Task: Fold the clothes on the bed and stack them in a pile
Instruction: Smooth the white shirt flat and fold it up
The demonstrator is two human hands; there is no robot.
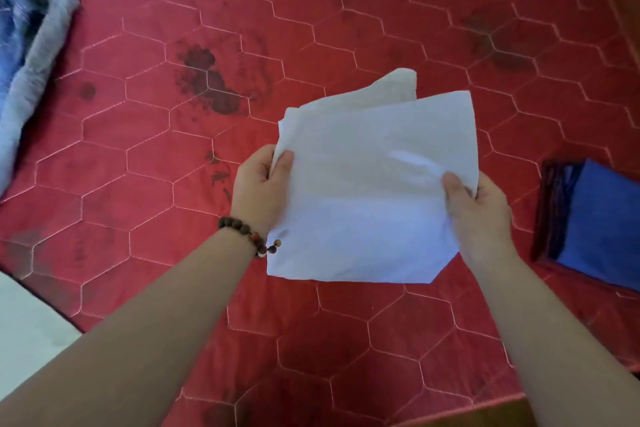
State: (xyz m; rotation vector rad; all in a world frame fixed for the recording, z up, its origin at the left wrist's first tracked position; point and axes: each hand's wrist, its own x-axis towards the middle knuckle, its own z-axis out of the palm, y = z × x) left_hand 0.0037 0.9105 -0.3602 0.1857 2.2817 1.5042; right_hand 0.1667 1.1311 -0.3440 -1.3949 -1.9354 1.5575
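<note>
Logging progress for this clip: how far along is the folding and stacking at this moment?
Done: a folded pile, blue on top, lies at the right on the red bed cover. In hand: a folded white garment, pinched by the left hand and right hand above the cover, not yet stacked. Left: the blue-grey clothes at the far left look unfolded.

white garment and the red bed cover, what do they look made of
White garment: thin woven cloth, maybe cotton, matte; it creases softly and droops where both hands hold it.
Red bed cover: quilted padded fabric, matte, with pale stitched hexagon lines and dark blotches.
</note>
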